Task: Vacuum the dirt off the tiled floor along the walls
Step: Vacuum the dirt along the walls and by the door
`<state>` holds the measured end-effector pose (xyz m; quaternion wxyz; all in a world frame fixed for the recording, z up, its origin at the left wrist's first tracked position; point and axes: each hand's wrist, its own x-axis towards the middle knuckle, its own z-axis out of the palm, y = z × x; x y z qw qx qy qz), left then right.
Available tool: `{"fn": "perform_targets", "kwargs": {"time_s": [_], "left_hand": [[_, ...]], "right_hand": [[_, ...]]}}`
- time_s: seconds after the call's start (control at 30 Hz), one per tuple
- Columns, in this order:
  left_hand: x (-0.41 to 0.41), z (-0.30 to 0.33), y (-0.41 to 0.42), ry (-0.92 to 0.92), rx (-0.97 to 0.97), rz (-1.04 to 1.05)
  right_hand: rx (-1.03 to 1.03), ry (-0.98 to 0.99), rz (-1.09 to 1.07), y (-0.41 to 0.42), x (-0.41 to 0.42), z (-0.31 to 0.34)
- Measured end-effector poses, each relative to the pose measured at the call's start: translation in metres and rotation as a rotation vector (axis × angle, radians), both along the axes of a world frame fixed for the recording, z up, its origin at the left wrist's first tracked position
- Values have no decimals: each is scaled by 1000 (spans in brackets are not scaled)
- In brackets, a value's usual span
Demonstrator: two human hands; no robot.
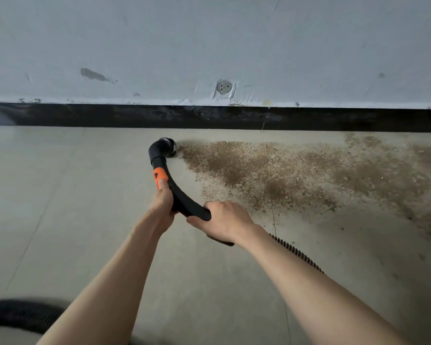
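Both hands, left (162, 199) and right (223, 220), grip the wand (182, 199); nozzle (168, 148) sits on the floor (72, 195) at the dirt's (271, 168) left edge, near the baseboard (209, 118). Mid-sweep, I'd say; next, push the nozzle right along the wall edge.

No readable text, brand, number or sign anywhere in view. Only a small pale triangular mark on the orange collar (159, 176) of the vacuum hose handle (182, 195), centre of the frame; too small to read as a letter or symbol.
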<state>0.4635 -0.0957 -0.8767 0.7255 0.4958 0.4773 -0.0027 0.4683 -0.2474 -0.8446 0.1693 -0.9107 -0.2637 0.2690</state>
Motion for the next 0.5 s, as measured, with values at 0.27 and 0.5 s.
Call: {"fn": "perform_targets", "kwargs": {"time_s": [0.27,0.5], "left_hand": [[14,2,-2,52,21,-49],[25,6,-22,83,67,-83]], "right_hand": [[36,1,-78,2,4,-1],[67,55,-164,-17,2,1]]}}
